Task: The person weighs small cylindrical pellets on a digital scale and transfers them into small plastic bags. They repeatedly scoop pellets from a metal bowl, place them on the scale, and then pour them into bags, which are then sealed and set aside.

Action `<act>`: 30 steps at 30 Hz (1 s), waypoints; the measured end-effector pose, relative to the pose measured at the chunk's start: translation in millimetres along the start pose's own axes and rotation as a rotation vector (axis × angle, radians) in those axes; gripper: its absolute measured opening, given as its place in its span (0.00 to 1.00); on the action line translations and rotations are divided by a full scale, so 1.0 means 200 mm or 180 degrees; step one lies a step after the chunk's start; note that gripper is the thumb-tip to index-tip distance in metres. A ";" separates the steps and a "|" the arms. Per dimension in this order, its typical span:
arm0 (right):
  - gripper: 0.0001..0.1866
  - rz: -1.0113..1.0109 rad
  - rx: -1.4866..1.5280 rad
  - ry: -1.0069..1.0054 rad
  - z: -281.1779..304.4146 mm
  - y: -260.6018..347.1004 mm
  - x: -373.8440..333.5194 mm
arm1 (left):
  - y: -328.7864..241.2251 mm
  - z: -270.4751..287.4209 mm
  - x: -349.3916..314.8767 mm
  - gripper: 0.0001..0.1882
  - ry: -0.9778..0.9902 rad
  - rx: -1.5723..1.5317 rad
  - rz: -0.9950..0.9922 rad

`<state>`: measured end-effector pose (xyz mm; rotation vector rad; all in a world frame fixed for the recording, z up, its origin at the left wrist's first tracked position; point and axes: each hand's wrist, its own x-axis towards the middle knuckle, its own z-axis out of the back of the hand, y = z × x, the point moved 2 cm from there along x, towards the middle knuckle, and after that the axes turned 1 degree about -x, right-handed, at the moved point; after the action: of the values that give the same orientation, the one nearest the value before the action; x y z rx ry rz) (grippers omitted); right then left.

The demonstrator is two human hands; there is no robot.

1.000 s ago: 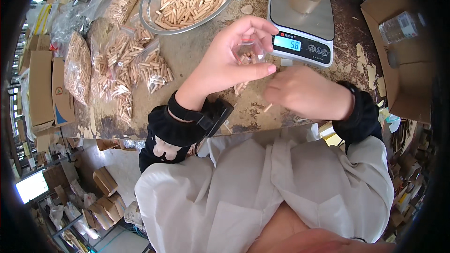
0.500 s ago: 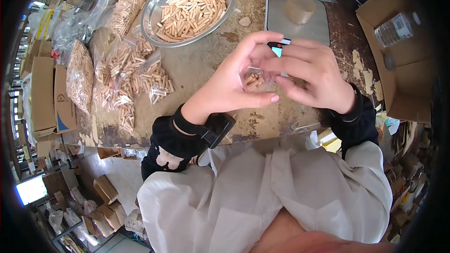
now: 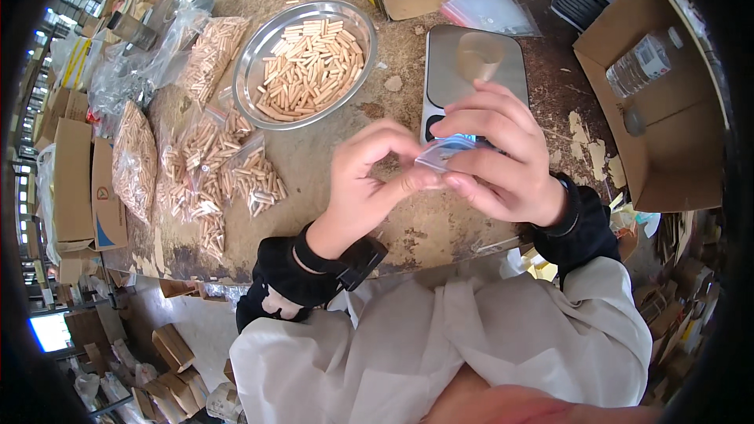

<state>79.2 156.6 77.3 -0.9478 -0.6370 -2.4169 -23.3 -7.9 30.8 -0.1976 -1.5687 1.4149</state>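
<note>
Left hand (image 3: 369, 177) and right hand (image 3: 514, 165) pinch a clear bag (image 3: 440, 152) between them, its edge slanting near left to far right.

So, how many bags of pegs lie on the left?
4 bags at least: one by the cardboard box, two overlapping to its right, one beside the bowl; more may hide.

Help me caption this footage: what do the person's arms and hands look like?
The left hand and right hand are ungloved. The left sleeve is black with a pale patch; a black strap bearing a dark boxy device circles that wrist. The right sleeve is black too.
</note>
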 end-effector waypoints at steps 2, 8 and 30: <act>0.08 -0.0082 0.0190 -0.0042 -0.02 -0.02 -0.02 | -0.01 -0.01 0.00 0.10 0.0044 0.0132 -0.0067; 0.09 -0.0334 0.0574 -0.0014 -0.05 -0.03 -0.04 | -0.09 -0.03 0.00 0.03 0.0385 0.0501 -0.0219; 0.07 -0.0890 0.1404 0.0138 -0.09 -0.03 -0.04 | -0.02 0.11 -0.02 0.03 -0.0229 -0.0224 0.0165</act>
<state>73.6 153.3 58.4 -0.6535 -1.2930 -2.3655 -34.0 -26.7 35.0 -0.2330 -1.6846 1.4215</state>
